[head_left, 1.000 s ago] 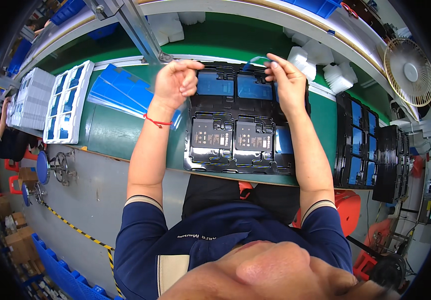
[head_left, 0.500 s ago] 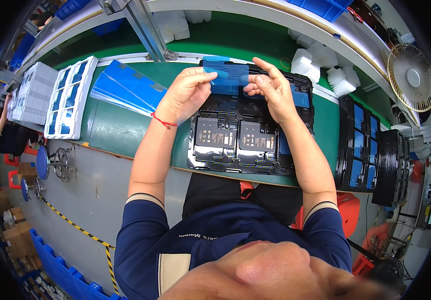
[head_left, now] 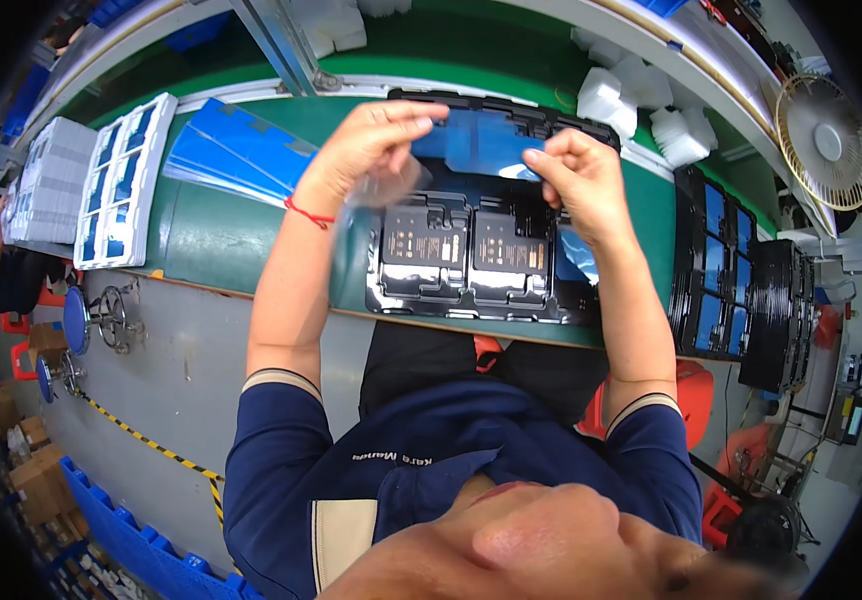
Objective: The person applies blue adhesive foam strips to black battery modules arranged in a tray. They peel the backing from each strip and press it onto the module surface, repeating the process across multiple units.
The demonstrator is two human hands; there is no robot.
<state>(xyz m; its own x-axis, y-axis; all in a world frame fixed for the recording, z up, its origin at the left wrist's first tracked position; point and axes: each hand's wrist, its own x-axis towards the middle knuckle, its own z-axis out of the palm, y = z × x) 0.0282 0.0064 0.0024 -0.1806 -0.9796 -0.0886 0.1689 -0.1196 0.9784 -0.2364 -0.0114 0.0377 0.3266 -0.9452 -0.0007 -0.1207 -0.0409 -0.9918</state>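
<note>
My right hand (head_left: 583, 185) pinches a corner of a translucent blue film sheet (head_left: 489, 145) between thumb and fingers. The film is held over the far part of a black plastic tray (head_left: 451, 308). My left hand (head_left: 369, 148) is at the film's left side, fingers curled, thumb and forefinger pointing toward it. From its lower fingers hangs a clear film (head_left: 389, 188), smeared by motion. Two dark flat battery packs (head_left: 423, 240) with printed faces lie in the tray's near pockets. A blue film piece (head_left: 577, 257) shows in the pocket to their right.
Fanned blue sheets (head_left: 236, 152) lie on the green table left of my left arm. White trays (head_left: 126, 185) stand farther left, and black trays (head_left: 716, 265) at the right. A fan (head_left: 826, 140) stands at far right. White foam blocks (head_left: 606, 100) sit behind the table.
My hands have moved apart. The left has shifted left with the clear film under it, while the blue film stays with my right hand. The whole view has shifted slightly.
</note>
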